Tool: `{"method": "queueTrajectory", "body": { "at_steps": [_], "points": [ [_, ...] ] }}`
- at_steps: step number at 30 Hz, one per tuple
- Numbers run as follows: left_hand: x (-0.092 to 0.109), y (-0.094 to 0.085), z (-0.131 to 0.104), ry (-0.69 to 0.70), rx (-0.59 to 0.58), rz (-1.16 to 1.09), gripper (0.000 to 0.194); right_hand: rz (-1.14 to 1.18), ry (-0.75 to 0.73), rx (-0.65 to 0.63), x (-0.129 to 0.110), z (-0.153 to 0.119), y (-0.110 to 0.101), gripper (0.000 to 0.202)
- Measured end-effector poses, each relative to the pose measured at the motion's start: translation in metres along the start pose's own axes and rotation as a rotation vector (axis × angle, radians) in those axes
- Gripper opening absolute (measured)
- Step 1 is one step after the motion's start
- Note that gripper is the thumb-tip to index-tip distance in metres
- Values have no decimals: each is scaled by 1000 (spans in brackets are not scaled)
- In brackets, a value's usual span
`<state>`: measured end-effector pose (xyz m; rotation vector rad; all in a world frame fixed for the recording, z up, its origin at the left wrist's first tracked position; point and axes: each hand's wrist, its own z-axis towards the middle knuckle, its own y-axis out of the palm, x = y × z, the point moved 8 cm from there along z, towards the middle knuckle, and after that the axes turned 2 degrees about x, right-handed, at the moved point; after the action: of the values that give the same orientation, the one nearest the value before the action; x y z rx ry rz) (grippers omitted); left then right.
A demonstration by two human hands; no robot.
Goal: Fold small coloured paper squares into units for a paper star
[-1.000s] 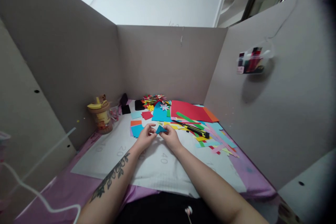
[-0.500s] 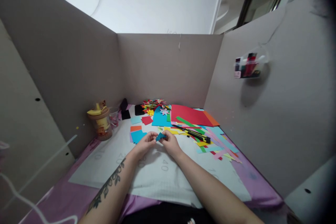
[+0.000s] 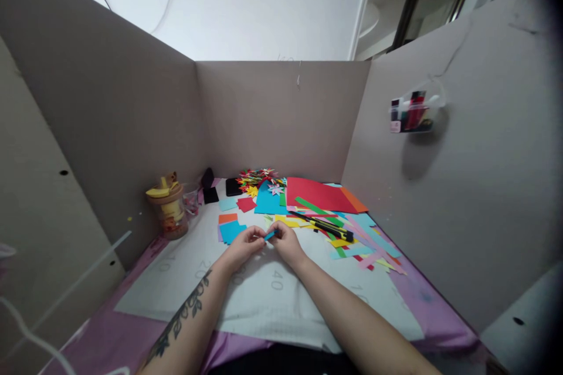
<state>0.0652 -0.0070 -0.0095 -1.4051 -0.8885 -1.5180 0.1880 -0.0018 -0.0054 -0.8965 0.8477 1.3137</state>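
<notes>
In the head view, below centre, a blue paper piece [image 3: 270, 236] is clamped in the fingers of the left hand [image 3: 244, 247] and right hand [image 3: 288, 245], seemingly for steadiness, with blue squares [image 3: 230, 231] within reach and paper stars [image 3: 256, 177] heaped beyond.

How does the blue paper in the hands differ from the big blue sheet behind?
The blue piece looks small and narrow; the blue sheet is far larger. The left hand and right hand hold the blue piece; the blue sheet lies untouched. Both are blue.
</notes>
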Motion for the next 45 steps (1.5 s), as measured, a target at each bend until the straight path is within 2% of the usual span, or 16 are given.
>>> {"method": "queueTrajectory", "body": {
  "at_steps": [13, 17, 23, 31, 38, 45],
  "points": [
    [-2, -1, 2, 4, 37, 86, 21, -9, -1, 22, 1, 2, -1, 5],
    [1, -9, 2, 21, 126, 64, 20, 47, 40, 63, 6, 2, -4, 9],
    [1, -17, 5, 45, 220, 144, 19, 131, 81, 68, 8, 2, -1, 14],
    [3, -22, 7, 137, 297, 145, 15, 221, 109, 65, 12, 1, 5, 20],
    [15, -20, 3, 269, 318, 387, 15, 327, 169, 132, 15, 2, -1, 21],
    [23, -17, -1, 370, 335, 503, 11, 350, 206, 121, 14, 1, 2, 20]
  ]
}}
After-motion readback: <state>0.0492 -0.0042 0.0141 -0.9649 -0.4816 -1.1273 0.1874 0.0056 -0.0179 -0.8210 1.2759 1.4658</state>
